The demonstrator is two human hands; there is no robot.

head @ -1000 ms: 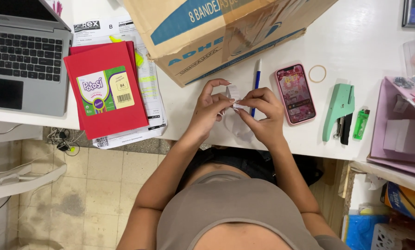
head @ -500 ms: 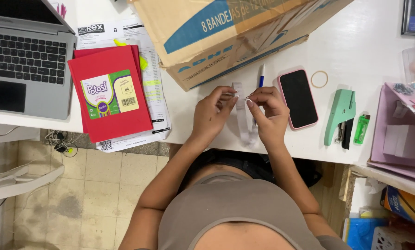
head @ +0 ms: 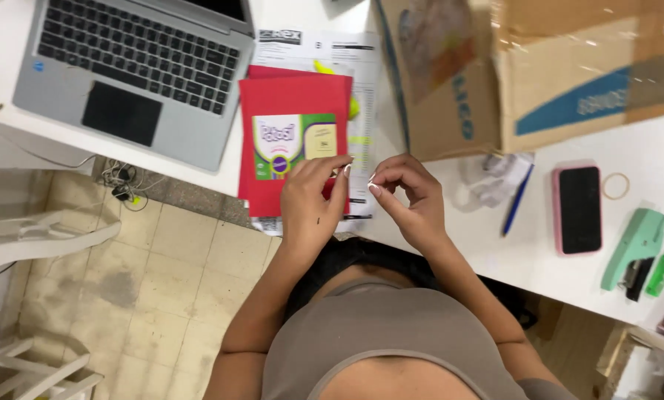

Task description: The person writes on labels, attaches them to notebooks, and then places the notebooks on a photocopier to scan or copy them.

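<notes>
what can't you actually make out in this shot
- Head view: whatever the left hand and right hand pinch between their fingertips is too small to tell.
- Printed white paper sheets: mostly covered by the red rectangular packet.
- Brown cardboard box: cut off by the top edge.
- Silver laptop: screen cut off by the top edge.
- Crumpled clear wrapper: too blurred to identify.

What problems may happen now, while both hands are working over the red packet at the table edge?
1. The red paper packet hangs partly over the white table's edge; a nudge from the left hand might tip it to the floor.
2. Whatever the right hand pinches is too small to identify; dropped, it may be hard to find.
</notes>
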